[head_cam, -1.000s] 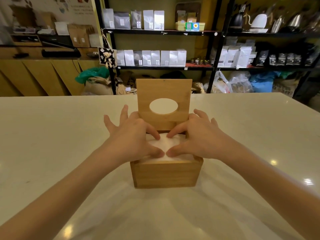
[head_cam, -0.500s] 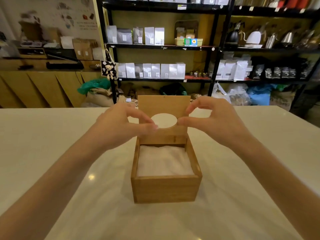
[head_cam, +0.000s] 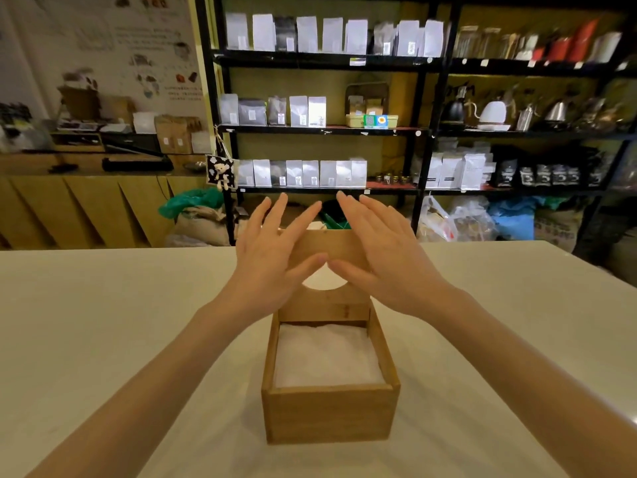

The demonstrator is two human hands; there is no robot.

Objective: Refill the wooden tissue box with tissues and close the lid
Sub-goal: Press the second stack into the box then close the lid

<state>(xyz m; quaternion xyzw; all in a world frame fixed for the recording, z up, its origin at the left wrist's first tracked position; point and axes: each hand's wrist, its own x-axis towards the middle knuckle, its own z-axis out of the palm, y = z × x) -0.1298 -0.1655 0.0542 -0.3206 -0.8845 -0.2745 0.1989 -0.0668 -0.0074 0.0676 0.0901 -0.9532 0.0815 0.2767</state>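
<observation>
Bare and spread wide, my left hand (head_cam: pixel 267 260) and right hand (head_cam: pixel 384 257) sit in front of the raised lid (head_cam: pixel 331 307), fingers fanned apart and gripping nothing. My thumb tips nearly meet over the lid's oval cut-out; I cannot tell whether the palms press the wood or only hover just before it.

Below them the wooden tissue box (head_cam: pixel 331 414) stands on the table, near me and at the middle of my view. Its lid is up, standing roughly upright at the far edge, so the box is open on top. White tissues (head_cam: pixel 327 357) fill the inside almost to the rim, their surface slightly rumpled.

Under the box runs a pale, glossy table (head_cam: pixel 103 339) that reaches across the whole width of my view. Beyond it stand black metal shelves (head_cam: pixel 324 129) carrying rows of white and grey pouches (head_cam: pixel 303 110), with kettles (head_cam: pixel 493 113) on the right. A wooden counter (head_cam: pixel 86 208) lines the left wall, and sacks and bags lie on the floor below the shelves.
</observation>
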